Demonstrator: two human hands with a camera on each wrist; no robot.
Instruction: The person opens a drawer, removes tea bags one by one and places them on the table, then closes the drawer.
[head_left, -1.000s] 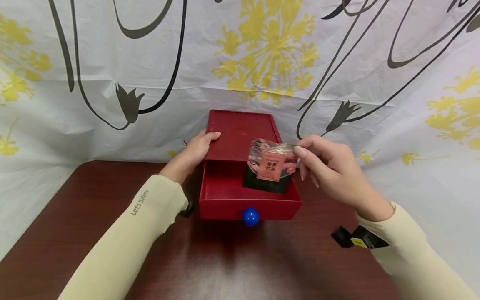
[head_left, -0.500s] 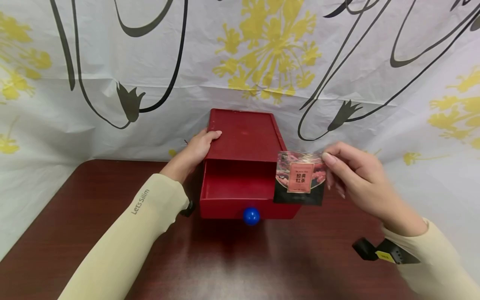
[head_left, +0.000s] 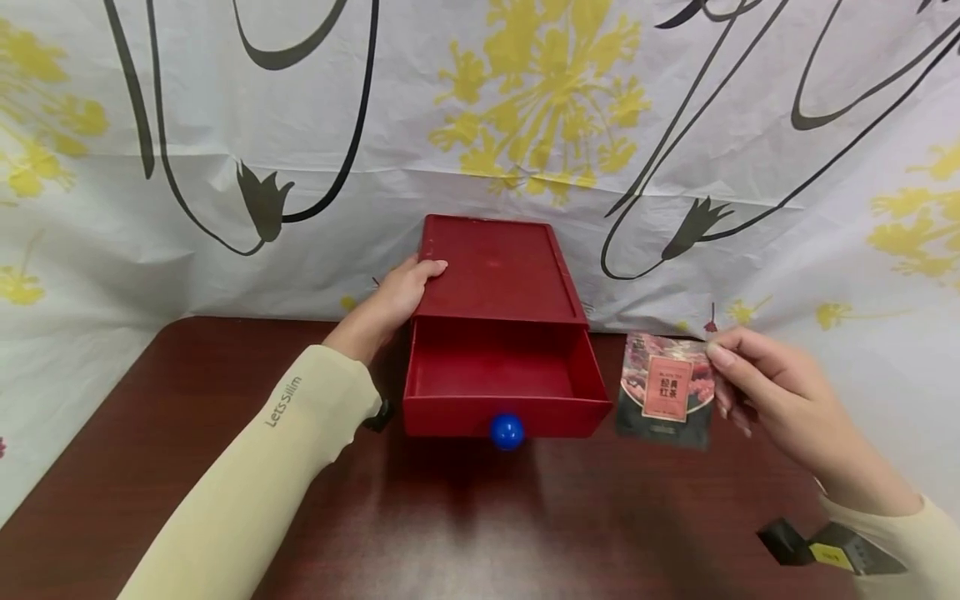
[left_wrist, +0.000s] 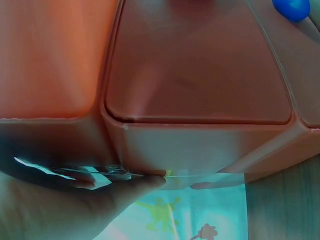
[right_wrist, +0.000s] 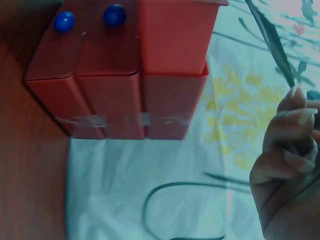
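Note:
My left hand [head_left: 390, 304] rests against the left side of a red drawer cabinet [head_left: 495, 267], its thumb over the top edge. In the left wrist view a straight finger [left_wrist: 142, 187] lies along the cabinet's side; the other fingers are mostly hidden. The top drawer [head_left: 506, 417], which has a blue knob [head_left: 507, 432], is pulled out and looks bare inside. To the right of it, my right hand [head_left: 780, 396] pinches the top right corner of a tea packet [head_left: 666, 396] with a pink label. The right wrist view shows that packet [right_wrist: 274, 45] nearly edge-on.
Below the top drawer are two closed drawers with blue knobs [right_wrist: 115, 16]. The cabinet stands on a dark red-brown table [head_left: 225, 417], close to a white cloth [head_left: 360, 208] printed with yellow and grey flowers. Long cream sleeves [head_left: 277, 442] cover both arms.
My right hand has carried the tea packet from over the pulled-out drawer to the right and lower, away from the cabinet. My left hand has stayed on the cabinet's side.

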